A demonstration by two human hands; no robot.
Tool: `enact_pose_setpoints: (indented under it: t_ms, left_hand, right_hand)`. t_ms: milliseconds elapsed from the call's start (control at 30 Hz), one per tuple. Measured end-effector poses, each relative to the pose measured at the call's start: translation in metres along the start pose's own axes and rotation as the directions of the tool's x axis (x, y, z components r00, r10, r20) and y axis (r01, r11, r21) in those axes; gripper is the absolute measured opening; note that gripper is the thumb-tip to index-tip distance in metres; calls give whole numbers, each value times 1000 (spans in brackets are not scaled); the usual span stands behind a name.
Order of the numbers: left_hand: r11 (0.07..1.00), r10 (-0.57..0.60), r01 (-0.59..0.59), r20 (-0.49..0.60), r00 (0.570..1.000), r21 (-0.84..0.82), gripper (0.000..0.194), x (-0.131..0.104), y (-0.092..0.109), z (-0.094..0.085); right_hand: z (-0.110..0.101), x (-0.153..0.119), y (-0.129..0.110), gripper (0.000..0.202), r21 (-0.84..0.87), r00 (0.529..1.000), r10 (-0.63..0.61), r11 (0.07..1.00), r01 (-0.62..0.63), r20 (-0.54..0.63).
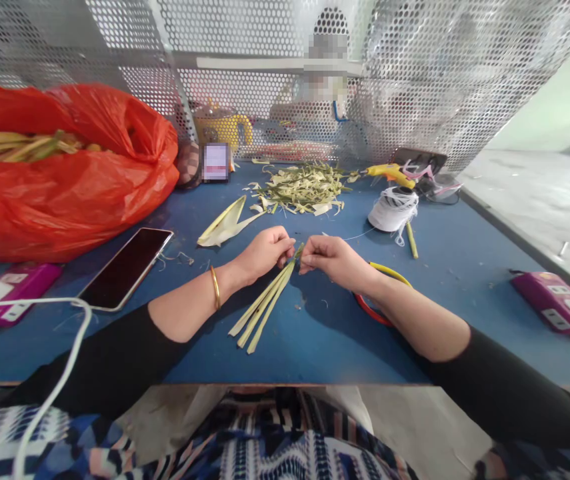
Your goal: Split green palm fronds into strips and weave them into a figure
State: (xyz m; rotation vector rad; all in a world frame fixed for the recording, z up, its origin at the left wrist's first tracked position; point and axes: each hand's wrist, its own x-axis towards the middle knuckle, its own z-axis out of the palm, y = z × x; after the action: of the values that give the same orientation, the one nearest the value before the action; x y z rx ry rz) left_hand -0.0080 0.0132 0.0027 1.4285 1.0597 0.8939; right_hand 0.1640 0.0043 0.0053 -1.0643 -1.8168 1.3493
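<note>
Both hands are working over the middle of the blue worktop (pixel 315 353), at the top end of a small bunch of leaf strips (pixel 267 303). Strips are sitting between the centre and the near edge, joined end up by the fingers, loose ends fanning toward the near edge, slightly left. Left hand (pixel 275 250) is pinching, fingertips together, just at the left of the joined end; right hand (pixel 327 257) is pinching too, thumb and finger together, just at its right. What exactly is caught between the tips is hidden: strip or thread, can't tell. White thread is running from the spool (pixel 395 210), toward the far right corner, to near the right hand. Strips are looking very light, dry, fairly stiff lengthwise but thin, likely splitting or creasing if squeezed hard; probably not slippery. Best hold is seemingly the gathered end, lightly, leaving the fanned tips alone. Red and yellow handles (pixel 372 312) are lying partly under the right forearm, maybe scissors. Scraps (pixel 305 187) are heaping near the far edge, a wider husk piece (pixel 225 223) is lying left of them, and a red bag (pixel 115 200) is filling the far left corner.
</note>
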Motion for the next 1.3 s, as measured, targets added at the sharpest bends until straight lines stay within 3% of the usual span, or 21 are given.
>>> enact_pose_setpoints:
  t_ms: [567,800,967,1167,1300]
  left_hand:
    - [994,-35,35,0,999,101,28,0,4,-1]
    - [966,-247,248,28,969,-71,24,-2,7,-9]
    - [943,-299,308,88,950,-126,19,-2,5,-12]
    - [976,-215,218,88,973,-19,13,-7,6,-4]
    - [993,-104,97,98,990,73,10,-9,5,1]
  right_hand:
    - [-3,1,1,11,7,996,62,998,-63,61]
    - [-2,2,1,9,-1,1000,29,1000,-29,-2]
    - [-2,2,-1,10,27,996,65,998,-63,-64]
    - [5,0,-2,13,200,989,137,972,-126,-47]
    - [4,0,-5,17,318,992,102,945,-71,-81]
